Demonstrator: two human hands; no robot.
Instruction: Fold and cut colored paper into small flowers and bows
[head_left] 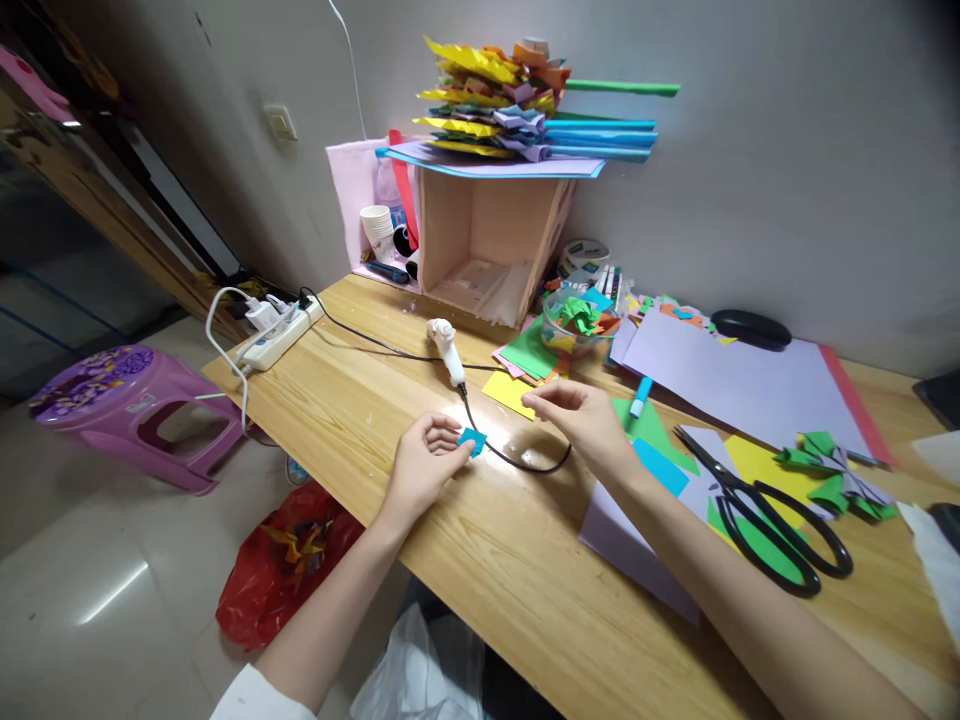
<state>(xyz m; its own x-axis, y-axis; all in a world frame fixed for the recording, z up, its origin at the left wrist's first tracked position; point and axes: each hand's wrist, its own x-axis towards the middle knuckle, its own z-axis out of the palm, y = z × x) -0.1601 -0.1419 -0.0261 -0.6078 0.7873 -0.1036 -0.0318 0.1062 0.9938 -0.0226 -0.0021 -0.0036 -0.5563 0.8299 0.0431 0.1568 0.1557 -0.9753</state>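
My left hand (427, 460) pinches a small blue paper square (472, 441) between thumb and fingers, above the wooden table (480, 540). To its right, my right hand (577, 415) has thumb and fingertips pressed together; whatever they may hold is too small to make out. Behind those fingertips lies a yellow paper (506, 392); I cannot tell whether they touch it. A white glue gun (447, 352) rests beyond both hands, its black cord curving between them. Under my right forearm are a purple sheet (637, 560) and a blue paper piece (661, 467).
Black-handled scissors (757, 510) lie at the right among paper scraps. A plastic bowl (574, 325) holds crumpled paper. Paper flowers (487, 100) are stacked on a box (495, 240) at the back. A power strip (281, 335) sits at the left edge; a purple stool (142, 410) stands beyond.
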